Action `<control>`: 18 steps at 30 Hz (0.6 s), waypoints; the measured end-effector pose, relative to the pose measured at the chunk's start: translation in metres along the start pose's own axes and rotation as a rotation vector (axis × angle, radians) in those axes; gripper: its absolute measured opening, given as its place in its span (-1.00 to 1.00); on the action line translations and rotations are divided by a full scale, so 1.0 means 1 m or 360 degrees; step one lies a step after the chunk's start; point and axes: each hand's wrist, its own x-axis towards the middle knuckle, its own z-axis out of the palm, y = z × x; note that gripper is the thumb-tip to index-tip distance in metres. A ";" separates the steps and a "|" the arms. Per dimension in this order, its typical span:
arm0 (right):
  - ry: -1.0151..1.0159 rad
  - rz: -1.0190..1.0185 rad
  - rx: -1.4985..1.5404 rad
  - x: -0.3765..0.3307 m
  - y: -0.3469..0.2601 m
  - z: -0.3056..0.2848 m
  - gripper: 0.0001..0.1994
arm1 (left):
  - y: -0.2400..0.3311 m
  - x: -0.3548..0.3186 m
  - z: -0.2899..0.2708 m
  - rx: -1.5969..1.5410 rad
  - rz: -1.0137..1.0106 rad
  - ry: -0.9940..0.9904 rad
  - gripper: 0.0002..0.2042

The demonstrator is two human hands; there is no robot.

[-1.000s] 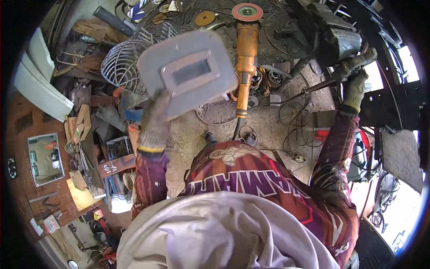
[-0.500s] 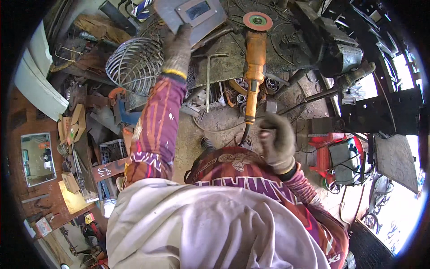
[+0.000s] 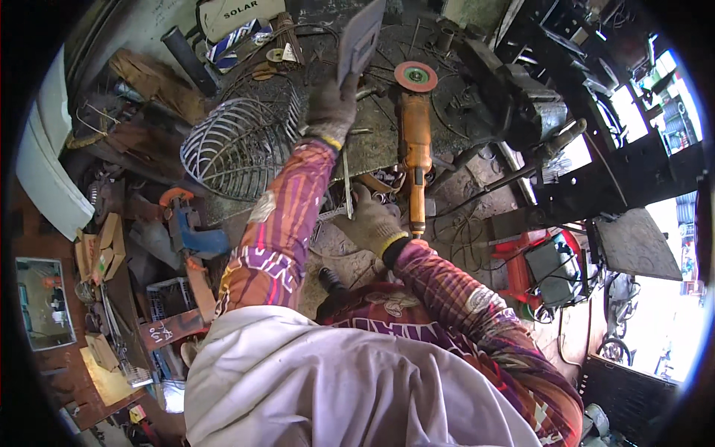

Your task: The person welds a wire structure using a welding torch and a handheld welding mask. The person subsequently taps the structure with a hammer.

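My left hand (image 3: 331, 112), in a dirty grey work glove, grips a flat hand-held welding shield (image 3: 363, 41) above the bench, seen nearly edge-on. My right hand (image 3: 370, 223), gloved likewise, is at the bench's near edge. Its thumb and forefinger are apart on either side of the lower end of a thin T-shaped metal tool (image 3: 346, 179), perhaps a chipping hammer; no closed grip shows. Right of that hand lies an orange angle grinder (image 3: 415, 134) with a reddish disc (image 3: 415, 76), its handle end toward me.
A dome-shaped metal rod cage (image 3: 231, 149) lies left of my left arm. A blue clamp (image 3: 197, 231) stands nearer me. Dark steel bars (image 3: 633, 186) and a red-framed machine (image 3: 525, 268) are on the right. Cables run across the floor.
My right hand has moved forward and left from beside the grinder's handle to the T-shaped tool's end. The welding shield has turned from face-on to nearly edge-on. The view has shifted.
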 end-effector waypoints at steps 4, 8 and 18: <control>0.0144 -0.0121 0.0138 0.009 0.002 0.024 -0.26 | -0.004 0.021 0.036 0.0193 -0.0272 -0.0215 -0.49; 0.0255 -0.0251 0.0595 0.025 0.010 0.028 -0.41 | -0.018 0.047 0.061 0.0320 -0.0382 -0.0461 -0.47; 0.0440 -0.0763 -0.0347 0.090 0.024 0.052 -0.72 | 0.036 0.023 -0.030 0.0323 -0.0568 -0.0583 -0.15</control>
